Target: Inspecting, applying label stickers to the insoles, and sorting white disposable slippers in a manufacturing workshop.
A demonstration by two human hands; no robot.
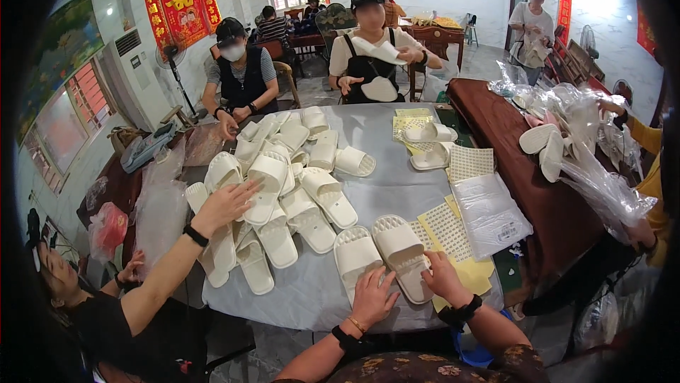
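"how far along is it?"

"early, i'd judge; one cream pair, a left slipper (352, 250) and a right slipper (397, 240), lies side by side on the grey table cover (386, 195), right before the wearer; a big jumbled heap of slippers (270, 169) is left over to the left, with a co-worker's hand (232, 202) on it."

"anything else sorted?"

"another two slippers (431, 157) lie together farther off, near the label sheets (440, 233); small dark marks show on some heels in the heap; on the near pair i can't tell, hands hide them."

"and the grip?"

"the left hand (373, 298) has its fingers apart, draped over the left slipper's heel, not clamped; the right hand (446, 277) touches the right slipper's outer edge; whether it pinches, i can't tell."
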